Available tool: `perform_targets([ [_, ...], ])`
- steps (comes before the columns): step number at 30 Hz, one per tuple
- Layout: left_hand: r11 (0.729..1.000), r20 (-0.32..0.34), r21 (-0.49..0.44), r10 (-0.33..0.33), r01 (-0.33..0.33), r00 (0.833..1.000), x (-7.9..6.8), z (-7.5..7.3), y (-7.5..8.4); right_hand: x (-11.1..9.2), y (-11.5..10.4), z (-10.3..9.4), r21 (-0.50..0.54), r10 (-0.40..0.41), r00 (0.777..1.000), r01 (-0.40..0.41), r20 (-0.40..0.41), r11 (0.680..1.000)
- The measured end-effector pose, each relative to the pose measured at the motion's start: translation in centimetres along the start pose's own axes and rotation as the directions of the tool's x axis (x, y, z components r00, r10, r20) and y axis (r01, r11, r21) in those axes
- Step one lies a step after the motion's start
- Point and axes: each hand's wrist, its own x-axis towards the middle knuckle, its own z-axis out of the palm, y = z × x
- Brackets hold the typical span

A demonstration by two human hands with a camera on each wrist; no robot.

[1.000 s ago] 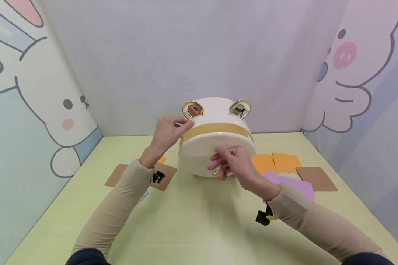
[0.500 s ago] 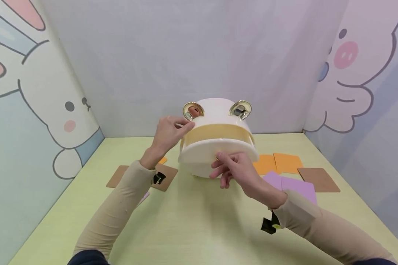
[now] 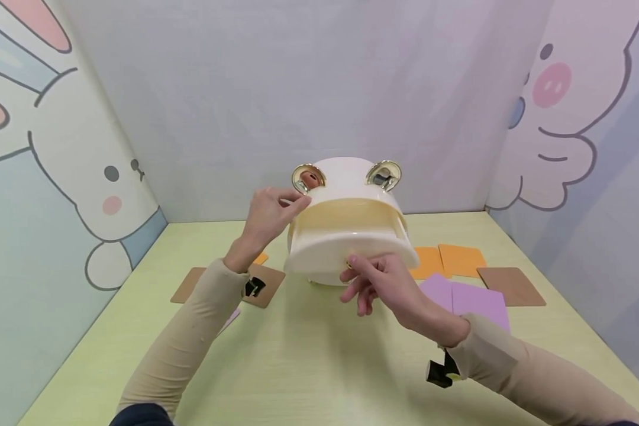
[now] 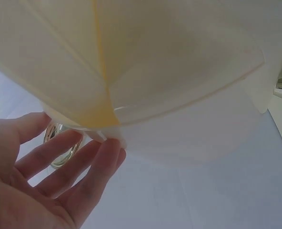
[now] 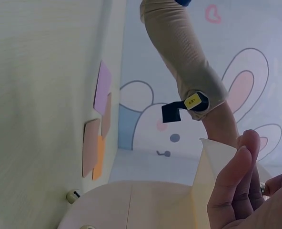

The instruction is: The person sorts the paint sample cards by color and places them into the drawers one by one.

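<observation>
A white storage box (image 3: pixel 346 177) with gold ears stands at the middle of the table in the head view. Its cream-coloured upper drawer (image 3: pixel 325 254) is pulled partway out, showing the inside. My right hand (image 3: pixel 389 287) pinches the drawer's small gold knob (image 5: pixel 262 188) between thumb and finger, the other fingers loosely bent below. My left hand (image 3: pixel 271 213) touches the box's upper left side, just under the left gold ear (image 3: pixel 309 177). In the left wrist view its fairly straight fingers (image 4: pixel 103 164) lie against the box edge.
To the right lie orange cards (image 3: pixel 460 260), purple cards (image 3: pixel 479 302) and a brown card (image 3: pixel 511 286). Brown cards (image 3: pixel 266 284), with bits of orange and purple, lie on the left, partly behind my left arm. Walls with cartoon animals enclose the table (image 3: pixel 298 367).
My right hand has drawn the upper drawer out toward me and slightly down, widening the gap above its front. The left hand has stayed at the box's side.
</observation>
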Motion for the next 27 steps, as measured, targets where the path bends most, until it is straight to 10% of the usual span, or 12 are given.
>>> perform_targets([
  [18, 1.000, 0.002, -0.006, -0.004, 0.004, 1.000, -0.1, 0.0, 0.2, -1.4, 0.2, 0.0, -0.060, 0.005, 1.000, -0.005, 0.002, 0.998],
  [22, 1.000, 0.006, -0.002, -0.015, 0.015, 1.000, -0.2, 0.0, 0.2, -2.9, -0.7, -0.8, -0.186, -0.103, 0.993, 0.090, -0.060, 0.978],
  [25, 1.000, 0.005, 0.000, -0.016, 0.016, 1.000, -0.2, 0.0, 0.2, -3.9, -1.4, -2.5, -0.250, -0.360, 0.918, 0.315, -0.163, 0.916],
  [27, 1.000, 0.005, 0.000, -0.012, 0.012, 1.000, -0.1, -0.1, 0.2, -4.0, -1.5, -4.3, -0.344, -0.569, 0.787, 0.479, -0.239, 0.808],
])
